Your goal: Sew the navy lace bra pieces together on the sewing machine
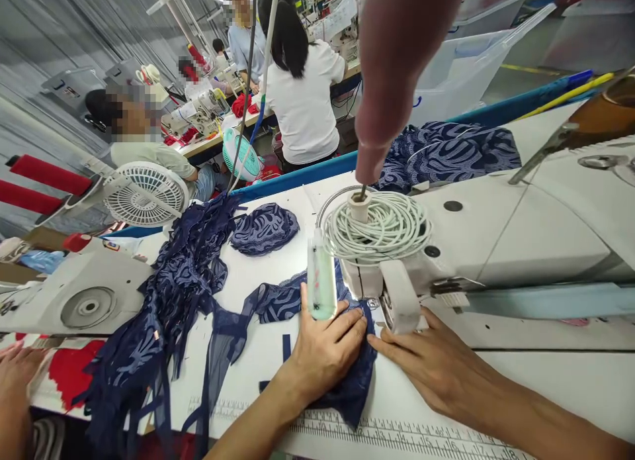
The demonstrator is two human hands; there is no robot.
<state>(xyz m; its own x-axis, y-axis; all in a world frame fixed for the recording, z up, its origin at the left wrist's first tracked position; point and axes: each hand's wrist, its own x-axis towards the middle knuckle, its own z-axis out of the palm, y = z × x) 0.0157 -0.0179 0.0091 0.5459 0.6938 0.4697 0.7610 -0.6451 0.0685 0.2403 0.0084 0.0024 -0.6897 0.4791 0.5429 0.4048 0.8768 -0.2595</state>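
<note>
Because both hands lie so close under the sewing machine head [496, 241], the fingers are the first worry. At six o'clock in the view the left hand [325, 354] rests palm down with its fingers spread open. It presses the navy lace piece [354, 390] flat on the white table [570, 361] and grips nothing. Just at its three o'clock the right hand [436, 367] also lies flat, fingers straight and together, with the tips touching the lace's edge right below the white guard [399, 304]. The needle is hidden behind that guard and the small lamp [321, 281], so I cannot tell how near the fingertips are to it. A slip forward could, I judge, bring them under it. The lace looks thin and stretchy, so uneven pressure from the two palms could pucker or skew it. At nine o'clock the heap of navy lace [169, 294] trails straps toward the piece, and these could snag or drag. Farther off, at twelve o'clock, the coiled white cable [387, 228] sits loosely on the machine and might slide onto the work. At ten o'clock the fan [149, 195] could lift light cloth.
</note>
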